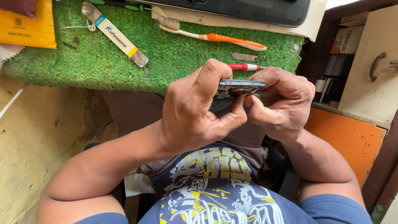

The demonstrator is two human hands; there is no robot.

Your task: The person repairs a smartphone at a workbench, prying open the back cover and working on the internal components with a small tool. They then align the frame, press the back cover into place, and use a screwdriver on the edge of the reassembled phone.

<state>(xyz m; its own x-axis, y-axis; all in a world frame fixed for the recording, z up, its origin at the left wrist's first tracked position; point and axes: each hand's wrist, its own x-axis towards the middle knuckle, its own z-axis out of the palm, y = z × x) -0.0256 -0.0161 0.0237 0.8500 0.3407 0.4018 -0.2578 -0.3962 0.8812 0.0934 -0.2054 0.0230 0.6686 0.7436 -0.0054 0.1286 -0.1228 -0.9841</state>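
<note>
Both my hands grip a dark opened phone (240, 87), held edge-on over my lap in front of the green mat. My left hand (199, 110) wraps the phone's left side, index finger over its top edge and thumb beneath. My right hand (282, 101) clasps the right end, its thumb pressed against my left thumb at the phone's underside. The phone's inner parts show along the upper edge.
A green fuzzy mat (103, 62) carries a metal pry tool (114, 34), a white-and-orange toothbrush (211, 36), a red-handled screwdriver (244, 66), a small metal piece (244, 57) and a dark device (248, 10) on paper. Yellow packet (27, 27) at far left. An open drawer (369, 66) with boxes stands right.
</note>
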